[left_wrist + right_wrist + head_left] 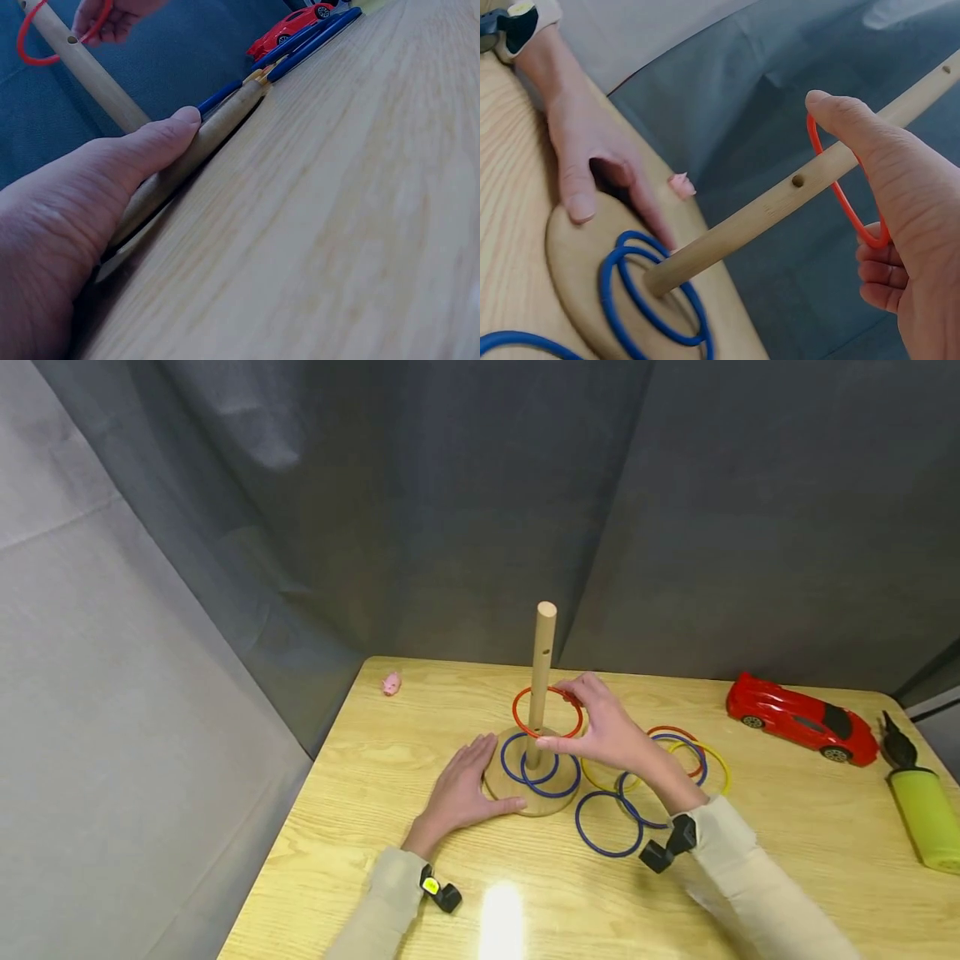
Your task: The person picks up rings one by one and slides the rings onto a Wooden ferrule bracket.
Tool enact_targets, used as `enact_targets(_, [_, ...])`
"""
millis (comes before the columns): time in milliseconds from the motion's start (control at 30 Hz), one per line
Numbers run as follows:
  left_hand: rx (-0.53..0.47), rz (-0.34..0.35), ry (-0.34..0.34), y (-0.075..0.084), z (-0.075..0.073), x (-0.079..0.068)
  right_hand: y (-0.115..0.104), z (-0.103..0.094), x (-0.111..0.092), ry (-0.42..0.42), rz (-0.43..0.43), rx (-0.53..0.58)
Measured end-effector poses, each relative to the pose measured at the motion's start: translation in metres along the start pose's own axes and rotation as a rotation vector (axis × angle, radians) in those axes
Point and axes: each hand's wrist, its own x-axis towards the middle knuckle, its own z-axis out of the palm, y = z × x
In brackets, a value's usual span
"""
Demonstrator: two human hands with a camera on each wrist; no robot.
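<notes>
A wooden ring-toss stand has an upright pole (pixel 543 652) with small holes and a round base (pixel 498 783). My right hand (pixel 611 731) pinches a thin red ring (pixel 845 206) between thumb and fingers. The pole passes through this ring, which is held partway up, above the base. Two overlapping blue rings (pixel 607 300) lie on the base around the foot of the pole. My left hand (pixel 461 789) rests at the base's left side, fingers extended along the far edge. Its thumb (pixel 169 139) lies on the near rim.
Right of the base, several loose rings overlap on the table, among them a blue ring (pixel 609 856) and a yellow ring (pixel 727 768). A red toy car (pixel 802 720) and a yellow-green pump (pixel 926 818) are farther right. A pink toy pig (pixel 392 683) sits back left, before a dark curtain (pixel 450 527).
</notes>
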Motion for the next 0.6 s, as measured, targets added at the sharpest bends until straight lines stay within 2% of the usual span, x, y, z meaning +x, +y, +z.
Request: enact_targets(600, [0.002, 0.005, 0.000, 0.000, 0.000, 0.003, 0.031, 0.037, -0.013, 0.019, 0.031, 0.022])
